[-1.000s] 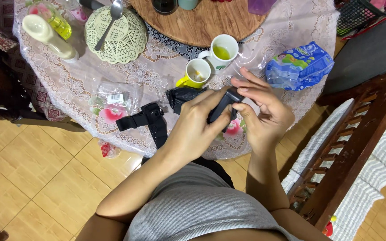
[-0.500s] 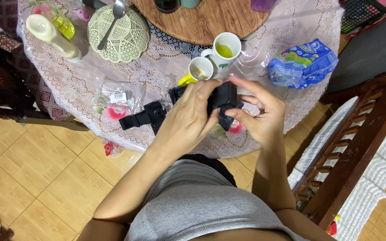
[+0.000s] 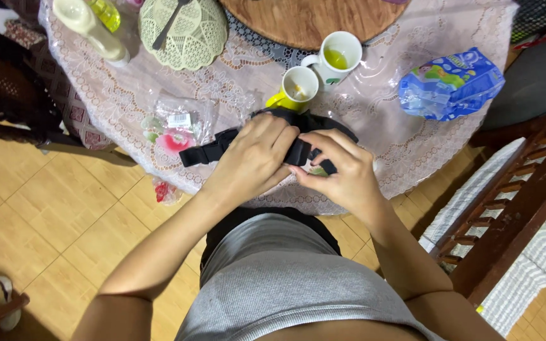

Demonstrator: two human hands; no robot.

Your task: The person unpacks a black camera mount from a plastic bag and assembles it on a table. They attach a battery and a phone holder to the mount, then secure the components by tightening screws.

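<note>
A round table [image 3: 412,145] under a lace-patterned cover fills the upper half of the frame, with a wooden turntable [image 3: 311,22] at its top centre. Just below centre, at the table's near edge, two bare hands meet over a black strap assembly [image 3: 206,150] and the black device [image 3: 301,151] fixed to it. The left hand [image 3: 254,161] lies curled over the device, fingers bent and pressing down on its top, the strap running out from under it toward the left. The right hand [image 3: 339,173] is clenched in a pinch, thumb and forefinger gripping the device's right end, the remaining fingers folded under. A blue snack packet [image 3: 453,85] sits at upper right, a pale green perforated dome cover [image 3: 188,35] at upper left. Beside the left hand lies a clear plastic bag [image 3: 181,123]. Just above the hands stand a white mug [image 3: 336,57] of yellow liquid and a smaller yellow mug [image 3: 295,88].
</note>
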